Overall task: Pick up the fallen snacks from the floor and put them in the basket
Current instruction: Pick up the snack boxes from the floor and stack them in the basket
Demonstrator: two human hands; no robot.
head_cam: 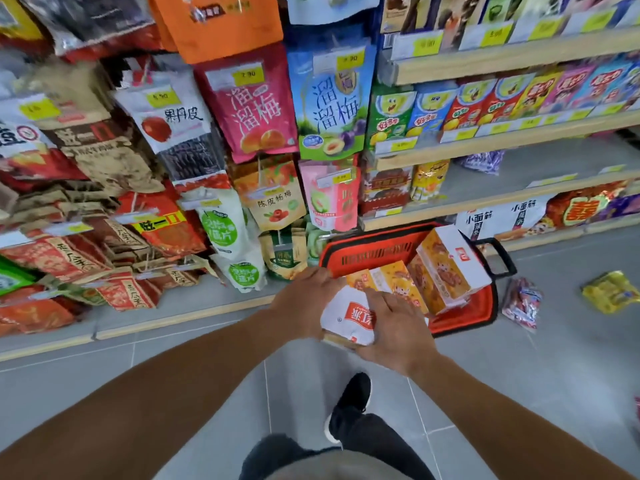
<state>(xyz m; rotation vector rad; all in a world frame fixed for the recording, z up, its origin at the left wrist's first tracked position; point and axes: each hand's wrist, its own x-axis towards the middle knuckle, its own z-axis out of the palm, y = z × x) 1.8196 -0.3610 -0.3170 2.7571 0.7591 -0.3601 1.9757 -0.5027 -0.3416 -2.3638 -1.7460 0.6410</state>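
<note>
Both forearms are bare, with no sleeves, watch or rings showing. A grey shirt hem [332, 467] sits at six o'clock. Just above it are dark trousers [374, 441] and a black shoe [353, 398] with a white sole.

1. Ahead of me hang rows of snack bags on hooks — a pink plum bag [258, 109] beside a blue plum bag [329, 105], with an orange bag [221, 22] above them.
2. Yellow price tags [247, 75] sit at the tops of the bags.
3. To the right run wooden shelves [512, 60] stacked with colourful drink cartons [433, 109].
4. Lower left, red and brown paper bags [86, 258] crowd together, blurred.
5. The floor [207, 393] is grey tile — my black shoe [353, 400] stands on it below me.
</note>
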